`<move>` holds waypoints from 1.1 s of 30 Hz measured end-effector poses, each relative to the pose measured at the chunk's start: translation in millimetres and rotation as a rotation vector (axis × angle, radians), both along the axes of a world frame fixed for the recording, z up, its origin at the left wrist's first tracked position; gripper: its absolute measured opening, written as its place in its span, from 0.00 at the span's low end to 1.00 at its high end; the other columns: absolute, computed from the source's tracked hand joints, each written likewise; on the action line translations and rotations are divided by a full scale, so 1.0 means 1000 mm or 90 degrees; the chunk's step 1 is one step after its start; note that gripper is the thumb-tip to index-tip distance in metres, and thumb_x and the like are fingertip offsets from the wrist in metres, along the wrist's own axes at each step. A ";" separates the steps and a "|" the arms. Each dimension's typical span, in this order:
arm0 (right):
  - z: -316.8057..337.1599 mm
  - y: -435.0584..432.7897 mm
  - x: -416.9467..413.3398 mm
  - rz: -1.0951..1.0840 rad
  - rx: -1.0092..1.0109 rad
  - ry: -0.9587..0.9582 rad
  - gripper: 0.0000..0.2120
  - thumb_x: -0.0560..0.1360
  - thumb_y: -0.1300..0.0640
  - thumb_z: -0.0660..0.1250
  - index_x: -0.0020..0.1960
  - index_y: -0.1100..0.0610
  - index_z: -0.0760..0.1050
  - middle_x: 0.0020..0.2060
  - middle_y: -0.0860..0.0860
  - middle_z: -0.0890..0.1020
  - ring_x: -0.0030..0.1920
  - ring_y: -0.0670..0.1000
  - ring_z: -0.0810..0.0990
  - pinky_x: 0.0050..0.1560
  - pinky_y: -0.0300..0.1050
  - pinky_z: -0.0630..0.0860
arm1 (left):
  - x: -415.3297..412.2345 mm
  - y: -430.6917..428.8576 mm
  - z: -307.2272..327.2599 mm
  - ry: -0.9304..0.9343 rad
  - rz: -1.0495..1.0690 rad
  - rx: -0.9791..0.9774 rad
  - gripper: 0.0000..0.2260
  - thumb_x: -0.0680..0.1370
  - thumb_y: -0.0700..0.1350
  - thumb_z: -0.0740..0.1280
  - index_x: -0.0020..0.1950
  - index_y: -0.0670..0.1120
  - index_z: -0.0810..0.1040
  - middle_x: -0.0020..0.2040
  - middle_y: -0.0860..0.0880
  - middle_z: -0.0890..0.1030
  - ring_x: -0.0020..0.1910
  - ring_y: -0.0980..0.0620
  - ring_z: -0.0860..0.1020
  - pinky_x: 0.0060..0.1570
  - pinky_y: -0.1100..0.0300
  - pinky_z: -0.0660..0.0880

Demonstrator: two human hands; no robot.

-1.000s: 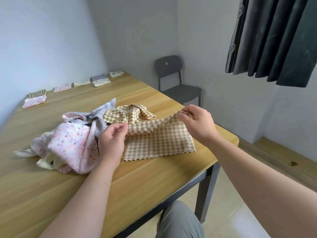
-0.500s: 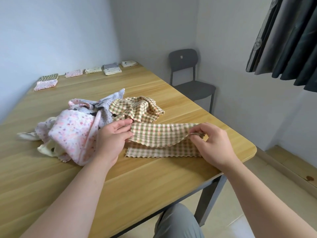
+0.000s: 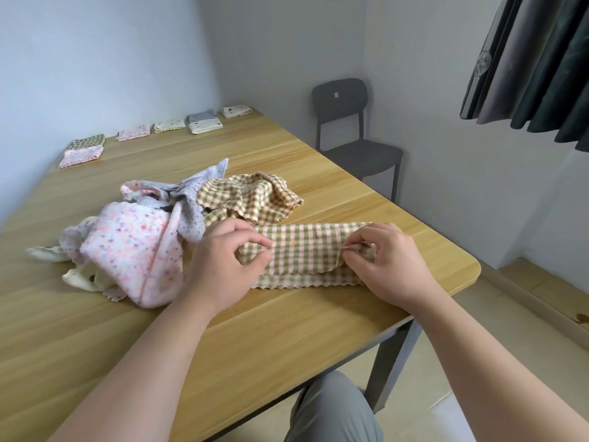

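At the frame's centre the half-folded checked cloth (image 3: pixel 306 247) lies on the wooden table (image 3: pixel 287 339), its left end pinched between thumb and forefinger of the left hand (image 3: pixel 223 260) and its right end pinched by the right hand (image 3: pixel 389 263), with a crumpled pile of cloths (image 3: pixel 137 244) touching it at centre left.

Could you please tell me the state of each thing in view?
Checked cloth: folded over, flat on the table.
Left hand: pinches its left end.
Right hand: pinches its right end.
Cloth pile: crumpled, unfolded.
Far cloths: folded, in a row.
Chair: unoccupied.
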State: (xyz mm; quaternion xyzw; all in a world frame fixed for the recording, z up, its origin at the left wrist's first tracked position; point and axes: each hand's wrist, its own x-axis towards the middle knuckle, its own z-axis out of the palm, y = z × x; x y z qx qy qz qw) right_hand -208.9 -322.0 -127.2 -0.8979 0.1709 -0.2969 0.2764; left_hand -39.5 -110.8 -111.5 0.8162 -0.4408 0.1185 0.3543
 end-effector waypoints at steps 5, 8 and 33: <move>0.003 -0.001 0.000 -0.005 0.041 -0.048 0.05 0.78 0.51 0.70 0.52 0.49 0.82 0.46 0.36 0.79 0.51 0.41 0.76 0.49 0.28 0.68 | -0.027 -0.022 0.001 -0.039 -0.078 0.120 0.20 0.72 0.62 0.69 0.59 0.54 0.83 0.53 0.59 0.78 0.57 0.59 0.73 0.57 0.62 0.68; 0.005 0.000 0.002 -0.004 0.054 -0.084 0.07 0.79 0.50 0.69 0.54 0.50 0.82 0.46 0.37 0.81 0.49 0.36 0.78 0.44 0.26 0.70 | -0.033 -0.036 0.000 -0.078 -0.069 0.141 0.25 0.72 0.66 0.69 0.63 0.55 0.82 0.55 0.59 0.78 0.58 0.58 0.71 0.56 0.61 0.67; 0.005 -0.002 -0.007 -0.045 0.151 -0.085 0.06 0.79 0.52 0.69 0.53 0.47 0.83 0.42 0.37 0.79 0.42 0.32 0.74 0.38 0.27 0.68 | -0.006 -0.001 0.002 -0.091 0.162 -0.005 0.08 0.80 0.52 0.69 0.47 0.49 0.80 0.42 0.56 0.83 0.19 0.62 0.66 0.20 0.64 0.62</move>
